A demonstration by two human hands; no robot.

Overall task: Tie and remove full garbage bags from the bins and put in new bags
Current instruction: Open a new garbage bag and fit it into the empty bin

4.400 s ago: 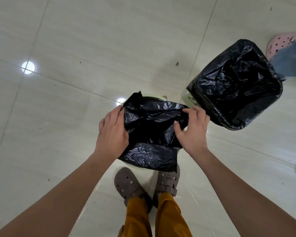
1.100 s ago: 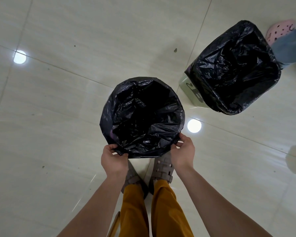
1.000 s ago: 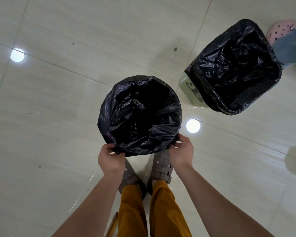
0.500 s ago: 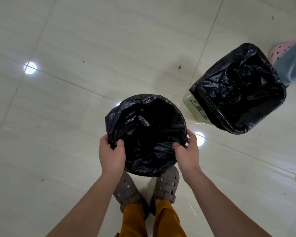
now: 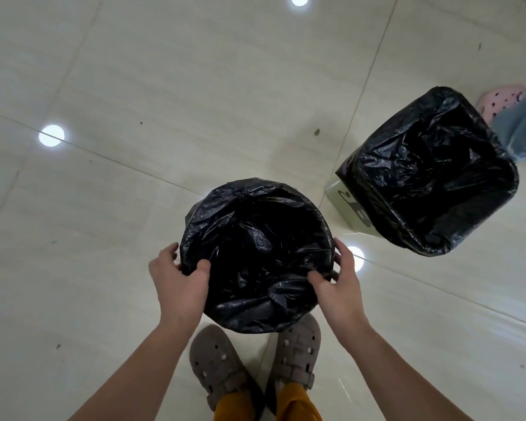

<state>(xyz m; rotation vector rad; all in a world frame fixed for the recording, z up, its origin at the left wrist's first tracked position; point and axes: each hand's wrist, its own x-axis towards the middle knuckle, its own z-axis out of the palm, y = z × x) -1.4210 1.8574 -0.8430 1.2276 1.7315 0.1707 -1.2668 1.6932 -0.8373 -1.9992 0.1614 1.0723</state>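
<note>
Bag (image 5: pixel 255 253), centre frame, lines a round bin: thin, soft, light, slippery film, we judge; best pinched at the folded rim. Our left hand (image 5: pixel 176 281) at 9 o'clock and right hand (image 5: pixel 337 284) at 3 o'clock curl over that rim.

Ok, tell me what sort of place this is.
Probably indoors, a home or office hallway: glossy tiled floor mirroring ceiling lights, and two lined bins, round bin and square bin.
</note>
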